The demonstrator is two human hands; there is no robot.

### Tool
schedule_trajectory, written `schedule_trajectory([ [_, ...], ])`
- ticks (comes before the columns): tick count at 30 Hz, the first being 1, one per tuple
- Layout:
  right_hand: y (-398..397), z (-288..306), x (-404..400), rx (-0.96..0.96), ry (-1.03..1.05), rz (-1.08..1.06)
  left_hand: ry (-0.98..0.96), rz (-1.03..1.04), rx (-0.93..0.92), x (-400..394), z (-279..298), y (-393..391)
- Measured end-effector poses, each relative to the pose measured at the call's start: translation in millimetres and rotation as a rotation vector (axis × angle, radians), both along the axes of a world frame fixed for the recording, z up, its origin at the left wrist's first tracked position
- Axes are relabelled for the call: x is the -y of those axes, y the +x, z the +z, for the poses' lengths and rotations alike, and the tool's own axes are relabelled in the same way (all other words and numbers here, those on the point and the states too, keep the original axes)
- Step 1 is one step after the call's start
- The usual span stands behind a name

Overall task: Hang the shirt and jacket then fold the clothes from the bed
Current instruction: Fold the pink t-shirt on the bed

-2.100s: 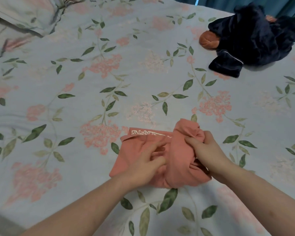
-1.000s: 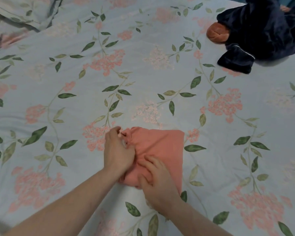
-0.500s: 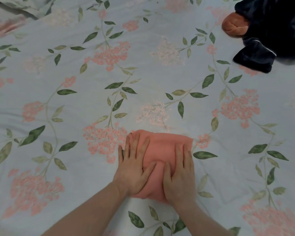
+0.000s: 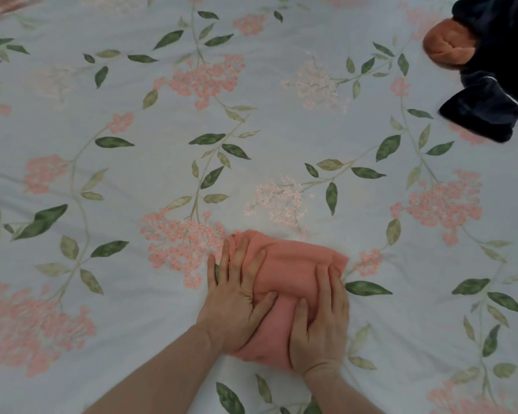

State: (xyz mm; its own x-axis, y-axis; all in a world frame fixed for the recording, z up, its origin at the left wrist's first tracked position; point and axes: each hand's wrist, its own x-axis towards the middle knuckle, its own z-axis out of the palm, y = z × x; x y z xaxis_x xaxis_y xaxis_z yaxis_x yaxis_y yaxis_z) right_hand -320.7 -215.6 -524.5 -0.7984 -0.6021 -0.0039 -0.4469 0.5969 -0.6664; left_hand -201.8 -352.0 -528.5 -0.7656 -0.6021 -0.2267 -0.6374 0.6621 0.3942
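A small salmon-pink garment (image 4: 284,265), folded into a compact bundle, lies on the floral bedsheet (image 4: 162,130) near the bottom centre. My left hand (image 4: 237,303) lies flat on its left half with straight, spread fingers. My right hand (image 4: 320,321) presses flat on its right half, fingers straight and close together. Both palms cover the near part of the bundle.
A heap of dark navy clothing (image 4: 497,70) with white piping sits at the top right, with a rolled orange-brown piece (image 4: 444,46) against its left side. Open sheet spreads to the left and beyond the bundle.
The pink garment went from half open to a folded bundle. Both hands stopped gripping the cloth and now lie flat on it; the view has drawn closer.
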Motion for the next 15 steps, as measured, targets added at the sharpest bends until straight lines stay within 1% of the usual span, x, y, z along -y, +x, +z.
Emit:
schedule_trajectory([
  [4,1,2,-2,0.025,0.003,-0.01,-0.025,0.057,-0.033,-6,7,0],
  [8,2,14,-2,0.098,0.055,-0.115,0.085,0.32,-0.1,-29,25,-2],
  [10,4,26,-3,0.175,0.079,-0.215,0.219,0.443,-0.088,-39,40,-6],
  [11,4,34,-4,0.248,0.09,-0.249,0.324,0.482,-0.092,-41,50,-9],
  [13,1,56,-8,0.423,0.112,-0.259,0.575,0.545,-0.126,-38,72,-13],
  [15,-5,83,-18,0.573,0.116,-0.213,0.736,0.581,-0.162,-37,95,-11],
])
